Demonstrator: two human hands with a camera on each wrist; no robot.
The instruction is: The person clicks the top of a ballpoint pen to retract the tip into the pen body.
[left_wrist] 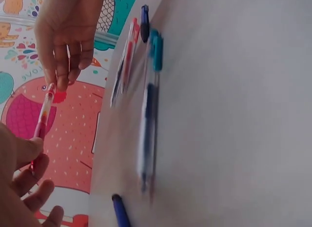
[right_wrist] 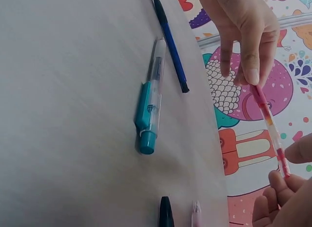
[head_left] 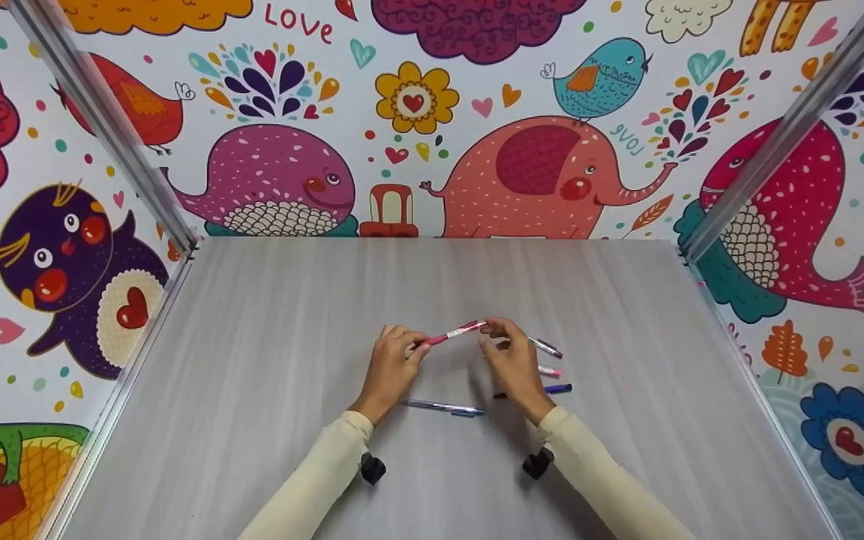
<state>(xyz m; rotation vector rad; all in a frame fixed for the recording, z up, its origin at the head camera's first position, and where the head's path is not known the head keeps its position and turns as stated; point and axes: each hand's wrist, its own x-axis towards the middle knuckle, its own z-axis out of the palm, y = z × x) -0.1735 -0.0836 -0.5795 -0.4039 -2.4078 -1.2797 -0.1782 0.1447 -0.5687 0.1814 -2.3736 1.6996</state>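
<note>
Raised above the table, a pink pen with a clear barrel spans both hands. My left hand pinches its pink grip end between thumb and fingers, as the right wrist view shows. At the opposite end, the fingertips of my right hand hold the pen's tip, thumb close alongside. Beneath lies a clear pen with a teal clip. A blue pen lies near the left hand, hidden behind it in the head view.
Right of the right hand lie a dark-ended clear pen, a pink-ended pen and another blue pen, all partly covered by that hand. The grey table is bounded by patterned walls and metal rails.
</note>
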